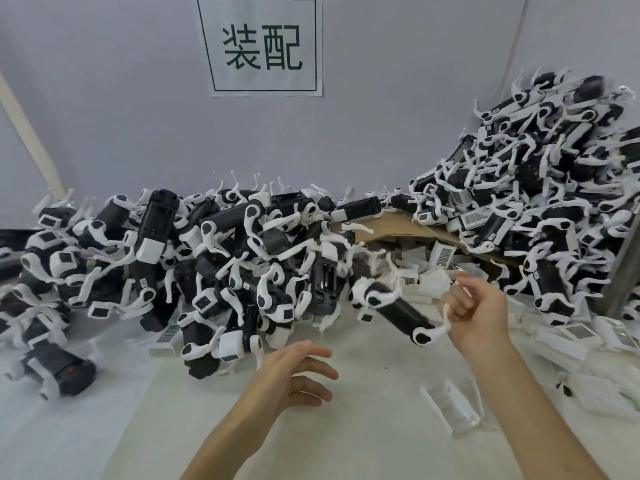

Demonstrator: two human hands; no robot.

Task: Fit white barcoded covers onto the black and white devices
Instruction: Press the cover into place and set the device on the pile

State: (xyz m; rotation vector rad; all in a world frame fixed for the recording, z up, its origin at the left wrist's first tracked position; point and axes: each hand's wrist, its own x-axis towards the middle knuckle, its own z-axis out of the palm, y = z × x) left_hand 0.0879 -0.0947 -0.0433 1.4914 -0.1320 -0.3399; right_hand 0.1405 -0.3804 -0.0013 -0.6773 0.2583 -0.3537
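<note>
Meanwhile, our right hand (476, 306) pinches a black and white device (394, 308) by one white limb above the table (363, 438), over its open middle. Our left hand (294, 372) hangs relaxed nearby, with covers (441, 255) heaped behind.

Along the back of the table (363, 445), against the wall (104, 116) and below the sign (263, 46): a heap of devices (173, 254) at the left and a taller heap (554, 185) at the right, a cardboard sheet (391, 226) spanning between them. Under and before that sheet, a spill of covers (436, 268); before the taller heap, more covers (588, 341); nearer the front edge, a single cover (453, 407). Before the gap, holds a device (394, 306) in the right hand (478, 306), left hand (298, 372) nearer and further left.
</note>
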